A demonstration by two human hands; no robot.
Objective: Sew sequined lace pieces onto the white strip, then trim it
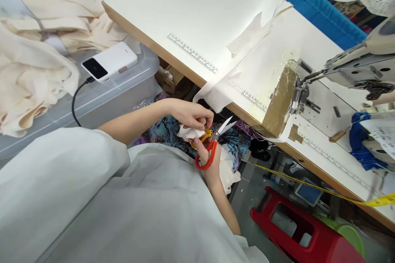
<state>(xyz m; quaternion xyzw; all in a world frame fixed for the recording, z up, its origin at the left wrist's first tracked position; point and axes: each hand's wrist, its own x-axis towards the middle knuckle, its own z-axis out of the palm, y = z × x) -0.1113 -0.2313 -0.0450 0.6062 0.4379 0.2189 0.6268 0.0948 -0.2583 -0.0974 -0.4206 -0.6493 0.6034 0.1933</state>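
Note:
Over my lap, my left hand (194,114) is closed with its fingers curled at a small white piece of cloth (189,132). Just below it, my right hand (212,162) grips a pair of scissors (212,141) with one red and one yellow handle. The scissor blades are parted and point up to the right, away from my body. My right thumb lies close to the cloth, and both hands are nearly together. Part of the cloth is hidden by my fingers. More white cloth (226,168) hangs beside my right wrist.
A white table (185,4) with printed rulers stands ahead, a strip of white fabric (247,61) hanging over its edge. To the right is a sewing machine (354,70). A red stool (296,222) stands below. Cream fabric and a white power bank (114,59) lie on a plastic bin at left.

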